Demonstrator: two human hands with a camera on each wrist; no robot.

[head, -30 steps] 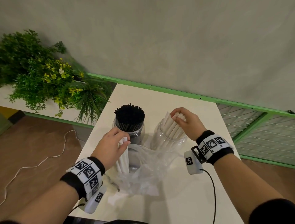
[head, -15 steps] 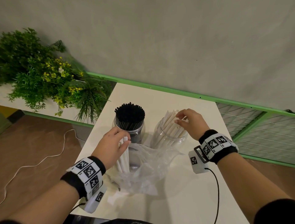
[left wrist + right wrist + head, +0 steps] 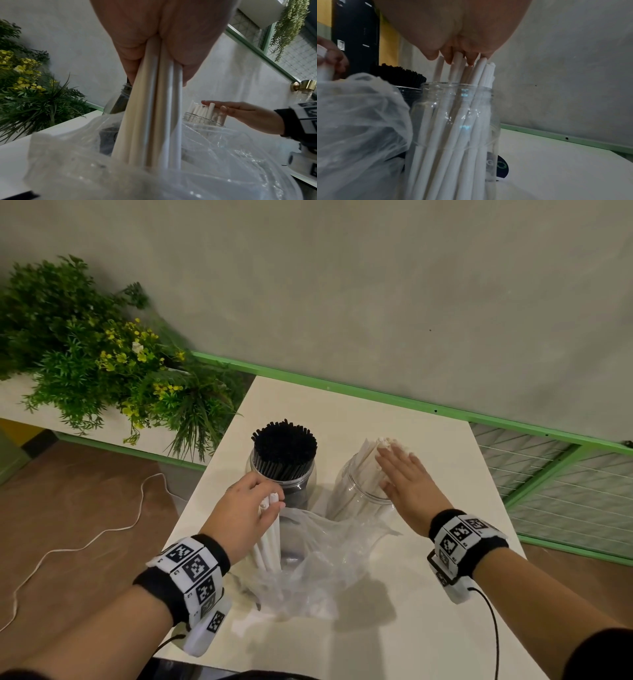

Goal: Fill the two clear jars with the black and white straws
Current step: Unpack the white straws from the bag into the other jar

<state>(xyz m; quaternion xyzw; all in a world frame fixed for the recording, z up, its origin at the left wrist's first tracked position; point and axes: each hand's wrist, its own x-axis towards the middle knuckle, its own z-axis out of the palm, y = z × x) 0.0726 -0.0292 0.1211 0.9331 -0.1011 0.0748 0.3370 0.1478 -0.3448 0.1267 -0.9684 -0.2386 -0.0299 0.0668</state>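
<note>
Two clear jars stand on the white table (image 3: 428, 628). The left jar (image 3: 301, 481) is packed with black straws (image 3: 283, 447). The right jar (image 3: 349, 494) (image 3: 453, 121) holds white straws (image 3: 447, 142) leaning toward its far side. My right hand (image 3: 404, 477) lies flat with straight fingers on the tops of those straws (image 3: 202, 109). My left hand (image 3: 251, 505) grips a bundle of white straws (image 3: 150, 115) standing upright, their lower ends inside a crumpled clear plastic bag (image 3: 325, 563).
A planter of green foliage with yellow flowers (image 3: 102, 371) sits left of the table. A green rail (image 3: 376, 397) and a wire mesh panel (image 3: 565, 481) run along the far and right sides. A white cable (image 3: 85, 546) lies on the brown floor.
My right hand has let go of the white straws in the right jar and flattened on their tops. The left hand keeps its grip on its bundle in the bag.
</note>
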